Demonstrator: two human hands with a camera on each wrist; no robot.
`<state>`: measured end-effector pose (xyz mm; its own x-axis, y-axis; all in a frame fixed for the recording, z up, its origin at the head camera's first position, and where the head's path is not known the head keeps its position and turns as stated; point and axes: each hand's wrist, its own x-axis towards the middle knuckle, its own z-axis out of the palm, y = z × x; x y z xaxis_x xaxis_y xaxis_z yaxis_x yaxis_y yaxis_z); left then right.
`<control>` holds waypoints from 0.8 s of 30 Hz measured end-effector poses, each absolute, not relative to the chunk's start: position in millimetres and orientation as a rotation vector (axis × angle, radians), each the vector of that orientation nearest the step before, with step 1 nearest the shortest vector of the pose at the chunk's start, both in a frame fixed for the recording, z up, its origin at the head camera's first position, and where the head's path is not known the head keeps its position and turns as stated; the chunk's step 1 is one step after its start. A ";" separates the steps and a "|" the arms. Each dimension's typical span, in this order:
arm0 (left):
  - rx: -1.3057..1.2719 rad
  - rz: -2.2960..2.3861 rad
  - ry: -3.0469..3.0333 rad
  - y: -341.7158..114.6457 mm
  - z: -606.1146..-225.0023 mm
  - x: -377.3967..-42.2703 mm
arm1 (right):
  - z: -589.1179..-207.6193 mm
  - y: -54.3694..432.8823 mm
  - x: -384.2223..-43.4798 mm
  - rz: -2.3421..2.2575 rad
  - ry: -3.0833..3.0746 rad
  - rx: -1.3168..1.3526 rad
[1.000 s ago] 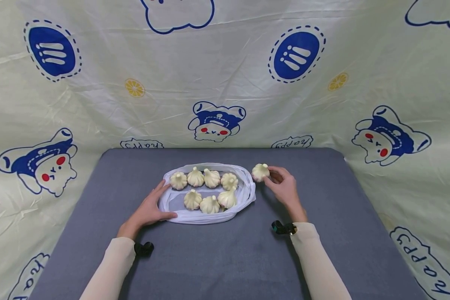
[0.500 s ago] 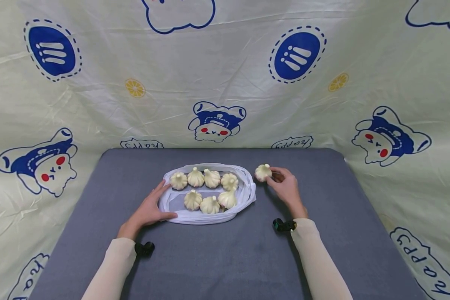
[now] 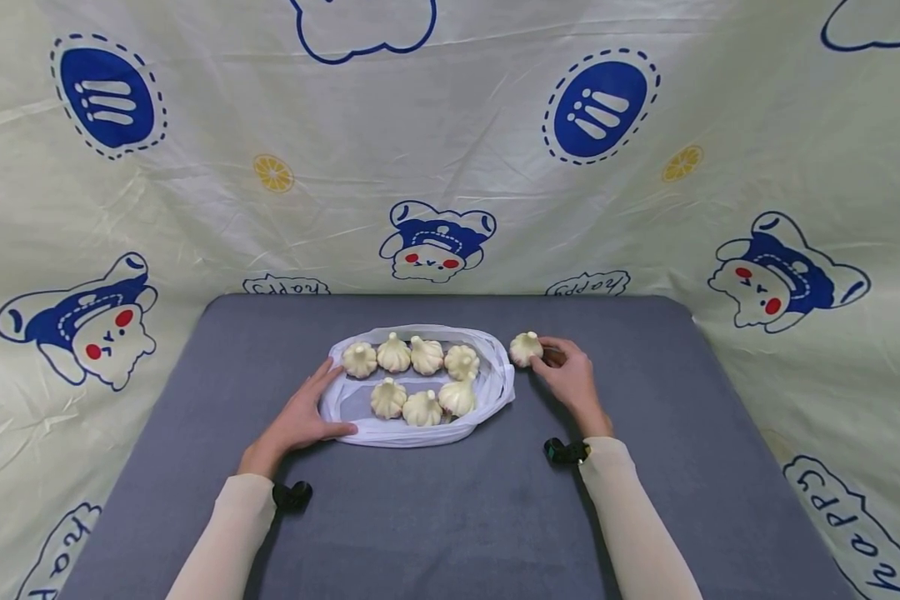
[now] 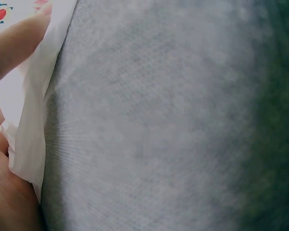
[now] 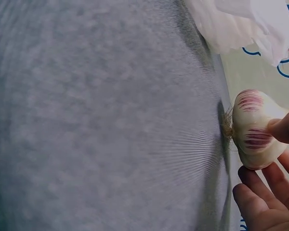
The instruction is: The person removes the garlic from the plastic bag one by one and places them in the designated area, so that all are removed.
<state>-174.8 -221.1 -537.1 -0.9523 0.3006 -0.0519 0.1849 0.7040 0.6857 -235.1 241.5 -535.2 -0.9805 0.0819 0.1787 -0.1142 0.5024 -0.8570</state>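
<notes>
In the head view, a white plastic bag [image 3: 390, 437] lies with its mouth spread into an oval on the table. Inside it stand several garlic bulbs [image 3: 422, 408], in a far row and a near row. The left hand [image 3: 303, 417] holds the bag's left end, thumb at the near rim and fingers along the far left side. Just off the bag's right end, the right hand [image 3: 570, 377] pinches one garlic bulb [image 3: 526, 348] between thumb and fingers. Purple streaks and a root tuft show on this bulb [image 5: 255, 130] in the right wrist view, its roots at or close to the cloth.
A grey cloth covers the table [image 3: 435, 517]. Behind and around it hangs a pale sheet [image 3: 450, 125] with blue cartoon prints. Each wrist wears a small black camera, one at the left wrist [image 3: 292, 497] and one at the right [image 3: 565, 452].
The right hand has shifted the garlic bulb slightly right, away from the bag, then stayed nearly still. The left hand keeps its place on the bag. The head view has tilted very slightly.
</notes>
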 end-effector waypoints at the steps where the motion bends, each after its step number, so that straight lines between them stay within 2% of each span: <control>1: 0.393 1.082 2.749 -221.1 -537.1 -174.7 | -535.7 241.5 -235.0 1.470 -2.553 0.023; 24: 0.406 1.074 2.754 -222.3 -540.5 -177.3 | -537.1 243.8 -237.5 1.482 -2.607 -0.010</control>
<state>-177.3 -222.3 -540.5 -0.9507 0.3063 -0.0475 0.1932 0.7055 0.6819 -237.5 243.8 -537.1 -0.9898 0.0758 0.1204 -0.0647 0.5140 -0.8553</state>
